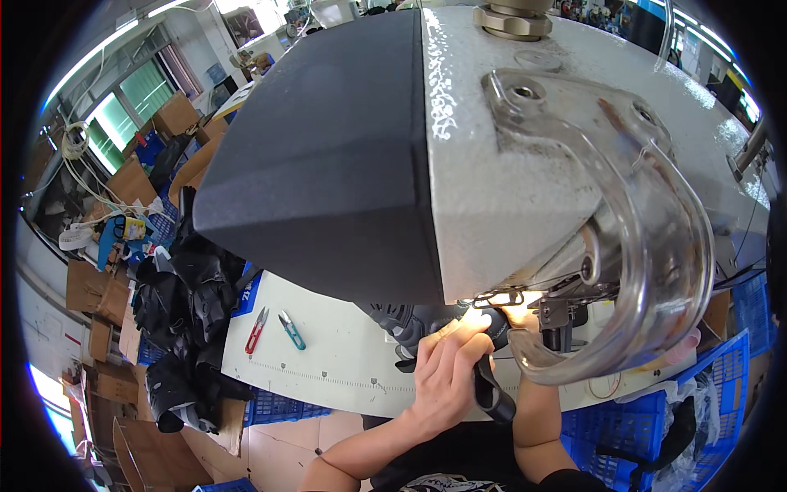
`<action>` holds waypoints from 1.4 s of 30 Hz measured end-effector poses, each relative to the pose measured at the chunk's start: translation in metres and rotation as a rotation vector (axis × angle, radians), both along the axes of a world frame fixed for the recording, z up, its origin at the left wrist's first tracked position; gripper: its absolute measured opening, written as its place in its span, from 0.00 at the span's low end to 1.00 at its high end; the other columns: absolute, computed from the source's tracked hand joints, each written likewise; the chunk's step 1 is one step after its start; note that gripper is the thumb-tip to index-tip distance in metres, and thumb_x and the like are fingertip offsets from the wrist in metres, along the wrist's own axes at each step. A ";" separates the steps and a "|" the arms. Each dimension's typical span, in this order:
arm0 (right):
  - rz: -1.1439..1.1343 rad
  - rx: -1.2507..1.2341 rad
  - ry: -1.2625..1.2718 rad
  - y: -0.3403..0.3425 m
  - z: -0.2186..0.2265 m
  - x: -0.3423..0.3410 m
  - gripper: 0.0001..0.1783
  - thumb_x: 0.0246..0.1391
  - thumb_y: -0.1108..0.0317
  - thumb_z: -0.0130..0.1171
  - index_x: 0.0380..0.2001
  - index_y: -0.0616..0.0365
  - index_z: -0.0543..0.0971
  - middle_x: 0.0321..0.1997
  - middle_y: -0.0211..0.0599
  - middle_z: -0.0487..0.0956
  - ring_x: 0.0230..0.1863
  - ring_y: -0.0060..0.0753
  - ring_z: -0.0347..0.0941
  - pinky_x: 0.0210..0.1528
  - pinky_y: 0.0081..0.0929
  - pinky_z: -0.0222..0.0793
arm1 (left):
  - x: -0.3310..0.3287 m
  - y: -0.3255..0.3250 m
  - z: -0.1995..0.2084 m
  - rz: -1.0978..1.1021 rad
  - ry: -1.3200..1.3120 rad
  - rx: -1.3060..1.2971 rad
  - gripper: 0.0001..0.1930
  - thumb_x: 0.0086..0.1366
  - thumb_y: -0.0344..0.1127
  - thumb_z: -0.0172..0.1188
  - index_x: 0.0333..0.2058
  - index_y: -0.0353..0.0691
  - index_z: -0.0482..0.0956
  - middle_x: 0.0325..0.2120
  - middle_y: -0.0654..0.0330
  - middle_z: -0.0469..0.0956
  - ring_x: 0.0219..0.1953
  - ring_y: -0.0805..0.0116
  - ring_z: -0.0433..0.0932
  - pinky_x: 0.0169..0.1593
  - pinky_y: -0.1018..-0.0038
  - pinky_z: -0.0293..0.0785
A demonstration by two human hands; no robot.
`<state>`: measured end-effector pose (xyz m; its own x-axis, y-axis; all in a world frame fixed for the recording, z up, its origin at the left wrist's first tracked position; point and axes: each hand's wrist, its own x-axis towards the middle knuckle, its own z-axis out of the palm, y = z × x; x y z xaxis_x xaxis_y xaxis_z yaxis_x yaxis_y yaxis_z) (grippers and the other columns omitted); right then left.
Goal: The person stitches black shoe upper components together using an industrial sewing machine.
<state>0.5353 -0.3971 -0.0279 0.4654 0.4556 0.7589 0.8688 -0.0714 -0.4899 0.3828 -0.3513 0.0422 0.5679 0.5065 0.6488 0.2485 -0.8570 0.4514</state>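
A large industrial sewing machine with a dark front cover fills the upper middle. Under its lit needle area lies a black, padded-looking workpiece, partly hidden by the machine head. My left hand is closed on this workpiece, fingers bent together close to the needle area. A black curled flap hangs down beside that hand. My right hand is just right of the light, mostly hidden behind the machine and its curved transparent guard; its fingers do not show well enough to read.
On the white table, left of my hands, lie red-handled thread snips and teal-handled ones. Black pieces are heaped at the left. Blue crates stand at the lower right, cardboard boxes at the left.
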 end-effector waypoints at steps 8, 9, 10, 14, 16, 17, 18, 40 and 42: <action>-0.053 0.017 -0.052 0.001 0.001 0.012 0.22 0.56 0.70 0.56 0.52 0.65 0.67 0.40 0.43 0.77 0.42 0.37 0.75 0.43 0.29 0.71 | 0.002 0.001 0.005 -0.002 -0.001 0.037 0.18 0.49 0.22 0.55 0.42 0.36 0.72 0.39 0.57 0.75 0.40 0.62 0.76 0.45 0.70 0.67; -0.059 0.021 -0.062 0.002 0.002 0.014 0.22 0.56 0.70 0.56 0.53 0.65 0.67 0.40 0.43 0.77 0.42 0.37 0.75 0.43 0.29 0.71 | 0.002 0.001 0.004 -0.012 -0.012 0.007 0.18 0.48 0.22 0.55 0.42 0.36 0.72 0.39 0.57 0.75 0.40 0.62 0.76 0.46 0.69 0.67; -0.065 0.024 -0.072 0.006 0.004 0.017 0.22 0.56 0.70 0.56 0.53 0.65 0.67 0.40 0.43 0.77 0.42 0.37 0.75 0.43 0.29 0.71 | 0.002 0.001 0.003 -0.022 -0.023 -0.022 0.18 0.48 0.21 0.56 0.42 0.36 0.72 0.39 0.58 0.75 0.40 0.61 0.76 0.46 0.69 0.67; -0.086 0.029 -0.112 0.007 0.007 0.017 0.23 0.56 0.70 0.56 0.54 0.65 0.66 0.41 0.44 0.77 0.43 0.37 0.75 0.44 0.29 0.71 | -0.002 0.004 0.008 -0.029 -0.023 -0.043 0.19 0.48 0.21 0.58 0.42 0.36 0.71 0.38 0.59 0.75 0.41 0.60 0.76 0.46 0.68 0.67; -0.098 0.032 -0.134 0.009 0.008 0.015 0.24 0.56 0.70 0.56 0.54 0.66 0.66 0.41 0.44 0.77 0.43 0.37 0.75 0.44 0.29 0.71 | -0.002 0.005 0.008 -0.030 -0.047 -0.072 0.20 0.47 0.21 0.61 0.42 0.36 0.71 0.38 0.59 0.76 0.42 0.59 0.76 0.47 0.67 0.67; -0.103 0.034 -0.146 0.009 0.009 0.019 0.24 0.56 0.70 0.56 0.55 0.66 0.66 0.41 0.44 0.77 0.43 0.37 0.75 0.44 0.29 0.71 | -0.005 0.006 0.009 -0.035 -0.012 -0.095 0.21 0.47 0.22 0.62 0.42 0.37 0.71 0.38 0.59 0.76 0.43 0.57 0.76 0.48 0.66 0.67; -0.107 0.036 -0.157 0.009 0.009 0.016 0.24 0.57 0.70 0.56 0.55 0.66 0.65 0.41 0.44 0.77 0.43 0.38 0.75 0.44 0.29 0.71 | -0.006 0.007 0.010 -0.033 -0.016 -0.095 0.21 0.47 0.22 0.62 0.42 0.37 0.71 0.38 0.59 0.76 0.43 0.57 0.76 0.48 0.66 0.67; -0.091 0.038 -0.161 0.000 -0.005 0.011 0.29 0.59 0.67 0.55 0.60 0.67 0.60 0.46 0.42 0.76 0.43 0.36 0.75 0.42 0.27 0.73 | -0.027 0.043 0.019 -0.144 -0.100 -0.230 0.20 0.44 0.21 0.64 0.37 0.42 0.71 0.36 0.58 0.76 0.38 0.57 0.77 0.39 0.68 0.74; -0.078 0.042 -0.130 0.004 -0.005 0.007 0.29 0.58 0.67 0.55 0.60 0.67 0.60 0.46 0.42 0.76 0.43 0.36 0.75 0.42 0.27 0.73 | -0.034 0.049 0.022 -0.123 -0.038 -0.299 0.19 0.45 0.22 0.64 0.38 0.42 0.71 0.35 0.59 0.76 0.35 0.59 0.77 0.37 0.69 0.74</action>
